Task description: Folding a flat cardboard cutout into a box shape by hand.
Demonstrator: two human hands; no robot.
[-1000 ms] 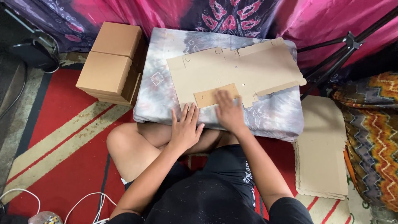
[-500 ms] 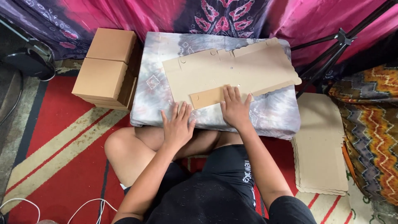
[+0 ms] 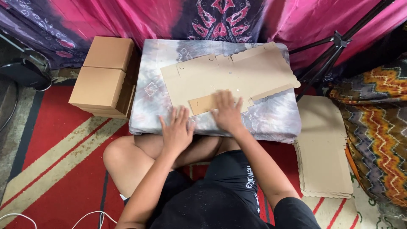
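2 closed brown cardboard boxes (image 3: 104, 76) left of the table; flat cardboard blank (image 3: 229, 78) on it

Draped corner with a low covered table on a red carpet.

Behind, pink and purple patterned fabric (image 3: 220, 19) hanging as a wall. Below, red carpet (image 3: 59, 140) with cream stripes. In the middle, a low table under grey tie-dye cloth (image 3: 271, 116). To its left, stacked brown boxes (image 3: 101, 76); to its right, a black tripod (image 3: 335, 46), a zigzag-patterned textile (image 3: 381, 123) and a pile of flat cardboard sheets (image 3: 324, 148). Soft, even light.
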